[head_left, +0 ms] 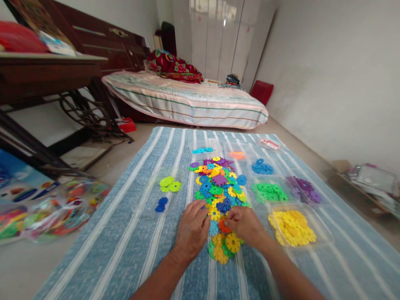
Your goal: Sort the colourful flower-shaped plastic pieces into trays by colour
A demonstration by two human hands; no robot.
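Note:
A mixed pile of flower-shaped plastic discs (216, 190) in several colours lies on the striped cloth. At the pile's near left edge is my left hand (193, 227), its fingers bent together over some discs; the fingertips are partly hidden. My right hand (245, 225) is closed in a pinch at an orange disc (224, 226), with the thumb and forefinger at its right edge. Between the hands lies a light blue disc (213, 227). Closer to me, yellow discs (233, 242) overlap green ones.
Clear trays on the right hold yellow discs (293, 227), green discs (271, 191), purple discs (304, 188) and blue discs (262, 167). Behind the pile are trays with turquoise discs (202, 150) and orange discs (236, 155). Lime discs (169, 183) and dark blue discs (161, 204) share the left tray.

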